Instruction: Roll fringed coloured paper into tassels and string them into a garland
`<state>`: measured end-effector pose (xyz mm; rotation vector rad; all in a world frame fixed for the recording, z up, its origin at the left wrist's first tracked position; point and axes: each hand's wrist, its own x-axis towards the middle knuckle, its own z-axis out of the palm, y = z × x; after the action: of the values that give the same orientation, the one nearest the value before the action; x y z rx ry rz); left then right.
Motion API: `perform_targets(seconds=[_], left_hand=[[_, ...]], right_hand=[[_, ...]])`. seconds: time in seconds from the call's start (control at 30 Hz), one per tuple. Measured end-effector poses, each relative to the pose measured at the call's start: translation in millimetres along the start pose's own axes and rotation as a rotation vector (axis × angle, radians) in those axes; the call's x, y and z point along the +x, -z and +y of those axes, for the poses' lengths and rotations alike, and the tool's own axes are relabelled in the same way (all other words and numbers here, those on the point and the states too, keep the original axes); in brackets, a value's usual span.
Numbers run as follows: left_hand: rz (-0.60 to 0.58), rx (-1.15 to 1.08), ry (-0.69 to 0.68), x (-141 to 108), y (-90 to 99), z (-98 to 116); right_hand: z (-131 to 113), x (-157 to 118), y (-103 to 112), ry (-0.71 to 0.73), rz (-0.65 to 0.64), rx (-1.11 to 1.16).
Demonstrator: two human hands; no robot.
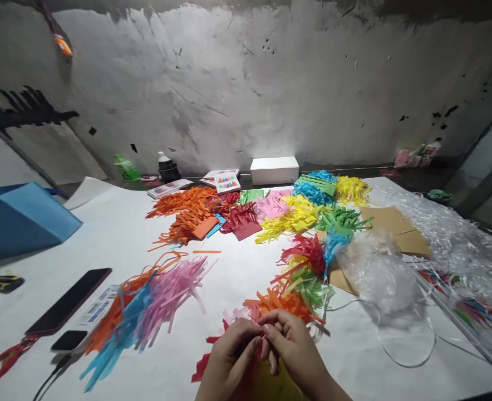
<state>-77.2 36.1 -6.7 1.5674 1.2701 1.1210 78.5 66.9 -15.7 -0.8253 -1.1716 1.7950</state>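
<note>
My left hand [234, 353] and my right hand [291, 345] meet at the near edge of the table, fingertips pinched together on a red tissue-paper tassel [200, 367]. Its red strips stick out to the left of my left hand; the pinched part is mostly hidden by my fingers. Yellow paper [277, 384] shows beneath my hands. Just beyond them lie an orange tassel [277, 301], a green tassel [313, 287] and a red tassel [302, 252]. A white string [413, 365] curls on the table to the right.
On the left lie pink fringe [175, 289], blue fringe [124, 334], a phone [68, 301] and a blue box [24, 223]. Bundles of orange fringe [183, 206] and yellow fringe [296, 214] line the back before a white box [274, 170]. Clear plastic [383, 273] sits right.
</note>
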Motion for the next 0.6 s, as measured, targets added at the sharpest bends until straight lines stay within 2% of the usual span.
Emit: perform_targets(seconds=[0.07, 0.17, 0.4, 0.5, 0.6], left_hand=[[0.002, -0.023, 0.000, 1, -0.1, 1], [0.004, -0.107, 0.075, 1, -1.5, 5], [0.160, -0.197, 0.192, 3, -2.4, 9], [0.207, -0.202, 0.192, 3, -4.7, 6], [0.160, -0.203, 0.151, 1, -8.5, 4]], right_hand=[[1, 2, 1, 0.003, 0.000, 0.008], [-1, 2, 2, 0.011, -0.011, 0.029], [-9, -8, 3, 0.053, 0.111, 0.035], [-7, -10, 3, 0.056, 0.122, -0.005], [-3, -9, 5, 0.054, 0.116, -0.029]])
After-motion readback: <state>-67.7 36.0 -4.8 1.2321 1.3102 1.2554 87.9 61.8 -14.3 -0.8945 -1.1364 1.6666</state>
